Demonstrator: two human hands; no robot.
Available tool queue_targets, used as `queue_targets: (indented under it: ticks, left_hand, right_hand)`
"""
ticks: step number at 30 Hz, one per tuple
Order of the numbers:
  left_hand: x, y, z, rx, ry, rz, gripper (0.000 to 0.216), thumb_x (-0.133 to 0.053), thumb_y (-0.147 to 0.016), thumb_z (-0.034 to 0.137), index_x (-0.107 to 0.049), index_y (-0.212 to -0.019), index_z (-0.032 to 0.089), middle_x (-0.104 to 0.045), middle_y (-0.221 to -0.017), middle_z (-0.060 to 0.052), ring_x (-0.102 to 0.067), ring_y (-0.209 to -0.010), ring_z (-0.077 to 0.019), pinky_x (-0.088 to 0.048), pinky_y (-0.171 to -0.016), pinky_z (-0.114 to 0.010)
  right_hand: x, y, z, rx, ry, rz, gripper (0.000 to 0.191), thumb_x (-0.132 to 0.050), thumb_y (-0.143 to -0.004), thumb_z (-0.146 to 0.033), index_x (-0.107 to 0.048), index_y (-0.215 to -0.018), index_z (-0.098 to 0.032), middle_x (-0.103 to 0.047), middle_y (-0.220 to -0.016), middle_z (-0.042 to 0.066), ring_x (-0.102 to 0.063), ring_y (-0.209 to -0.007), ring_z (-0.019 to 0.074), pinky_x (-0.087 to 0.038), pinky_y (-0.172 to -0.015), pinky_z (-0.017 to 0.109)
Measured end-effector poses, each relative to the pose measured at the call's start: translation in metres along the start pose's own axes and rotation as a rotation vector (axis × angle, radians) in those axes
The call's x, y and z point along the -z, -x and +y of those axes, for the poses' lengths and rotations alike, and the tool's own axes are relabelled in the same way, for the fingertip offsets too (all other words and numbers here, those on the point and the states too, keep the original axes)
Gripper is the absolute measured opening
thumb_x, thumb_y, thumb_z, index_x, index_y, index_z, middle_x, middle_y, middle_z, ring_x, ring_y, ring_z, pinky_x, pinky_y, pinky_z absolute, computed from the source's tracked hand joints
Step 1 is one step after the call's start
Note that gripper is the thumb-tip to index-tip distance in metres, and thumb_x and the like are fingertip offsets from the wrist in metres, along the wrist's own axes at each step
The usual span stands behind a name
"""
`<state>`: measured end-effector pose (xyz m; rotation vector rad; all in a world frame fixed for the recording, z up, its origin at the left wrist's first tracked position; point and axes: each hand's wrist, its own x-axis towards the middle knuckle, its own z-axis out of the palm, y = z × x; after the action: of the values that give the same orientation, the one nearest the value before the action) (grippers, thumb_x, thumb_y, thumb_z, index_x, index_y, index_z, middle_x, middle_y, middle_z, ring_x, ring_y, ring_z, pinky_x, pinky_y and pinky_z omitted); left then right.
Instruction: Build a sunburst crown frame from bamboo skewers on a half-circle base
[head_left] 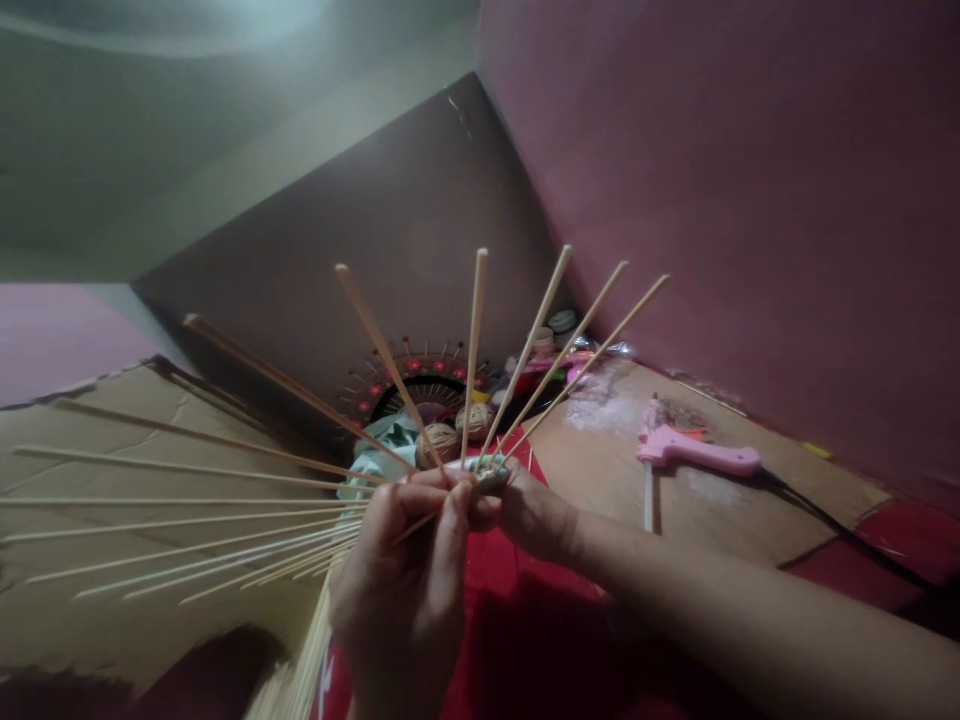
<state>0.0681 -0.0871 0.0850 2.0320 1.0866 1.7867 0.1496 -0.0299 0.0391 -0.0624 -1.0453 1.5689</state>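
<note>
Thin wooden sticks (474, 350) fan out from a small round centre piece (491, 478), pointing up and to the left. My left hand (409, 580) is closed at the near side of the centre, thumb and fingers pinched together; a short length of one stick shows between them. From the right, my right hand (536, 512) grips the edge of the centre piece, its fingers partly hidden. Below and left of my left hand lies a bundle of similar sticks (304, 650).
A pink glue gun (697, 452) with a black cord lies at right on a brown board (592, 480). Twine balls (439, 445) and a decorated half-round piece (367, 385) stand behind the sticks. Red cloth (510, 620) spreads beneath my hands; cardboard (150, 430) is at left.
</note>
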Motion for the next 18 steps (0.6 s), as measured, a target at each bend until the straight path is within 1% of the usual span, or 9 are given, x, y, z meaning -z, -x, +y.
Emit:
queue_targets:
  ticks: [2, 7, 9, 11, 15, 18]
  left_hand:
    - [0.0, 0.0, -0.001, 0.0, -0.004, -0.006, 0.009, -0.068, -0.074, 0.015, -0.06, -0.07, 0.018, -0.07, -0.08, 0.001, -0.069, -0.067, -0.0135, -0.059, -0.063, -0.021]
    - [0.003, -0.001, -0.002, -0.015, -0.009, -0.047, 0.009, -0.066, -0.075, 0.015, -0.059, -0.071, 0.019, -0.07, -0.082, 0.001, -0.069, -0.065, -0.0132, -0.059, -0.062, -0.022]
    - [0.004, -0.002, -0.003, -0.043, -0.038, -0.07, 0.009, -0.066, -0.075, 0.015, -0.058, -0.072, 0.019, -0.069, -0.082, 0.002, -0.069, -0.065, -0.0125, -0.059, -0.063, -0.022]
    - [0.005, -0.003, -0.002, -0.08, -0.107, -0.093, 0.009, -0.065, -0.076, 0.016, -0.057, -0.074, 0.02, -0.07, -0.082, 0.002, -0.069, -0.066, -0.0119, -0.058, -0.063, -0.021]
    - [0.004, -0.003, 0.004, -0.203, -0.358, -0.114, 0.008, -0.06, -0.08, 0.019, -0.054, -0.074, 0.02, -0.07, -0.082, 0.002, -0.068, -0.063, -0.0099, -0.055, -0.057, -0.017]
    - [0.003, -0.003, 0.01, -0.308, -0.517, -0.128, 0.011, -0.057, -0.082, 0.018, -0.053, -0.072, 0.021, -0.071, -0.081, 0.004, -0.068, -0.066, -0.0082, -0.053, -0.061, -0.016]
  right_hand:
    - [-0.001, 0.0, -0.001, -0.004, 0.006, -0.011, 0.036, -0.072, -0.061, -0.042, -0.048, -0.06, -0.015, -0.037, -0.056, -0.006, -0.025, -0.054, 0.0054, -0.016, -0.05, 0.026]
    - [0.001, -0.001, 0.002, 0.03, 0.003, -0.02, 0.035, -0.07, -0.064, -0.043, -0.047, -0.06, -0.017, -0.033, -0.054, -0.007, -0.021, -0.052, 0.0054, -0.014, -0.048, 0.026]
    - [0.001, -0.001, 0.002, 0.028, 0.015, -0.016, 0.036, -0.071, -0.063, -0.044, -0.047, -0.061, -0.017, -0.035, -0.056, -0.006, -0.021, -0.053, 0.0055, -0.014, -0.048, 0.026]
    - [0.001, 0.0, 0.001, 0.021, 0.037, -0.009, 0.038, -0.071, -0.061, -0.046, -0.045, -0.06, -0.017, -0.035, -0.058, -0.006, -0.021, -0.053, 0.0056, -0.014, -0.049, 0.026]
    - [0.0, 0.001, -0.002, 0.043, 0.078, 0.001, 0.043, -0.072, -0.058, -0.049, -0.042, -0.058, -0.018, -0.034, -0.057, -0.005, -0.025, -0.056, 0.0076, -0.02, -0.051, 0.026]
    - [-0.001, 0.002, -0.004, 0.055, 0.097, 0.007, 0.044, -0.073, -0.056, -0.05, -0.041, -0.055, -0.019, -0.035, -0.058, -0.004, -0.027, -0.058, 0.0087, -0.022, -0.053, 0.027]
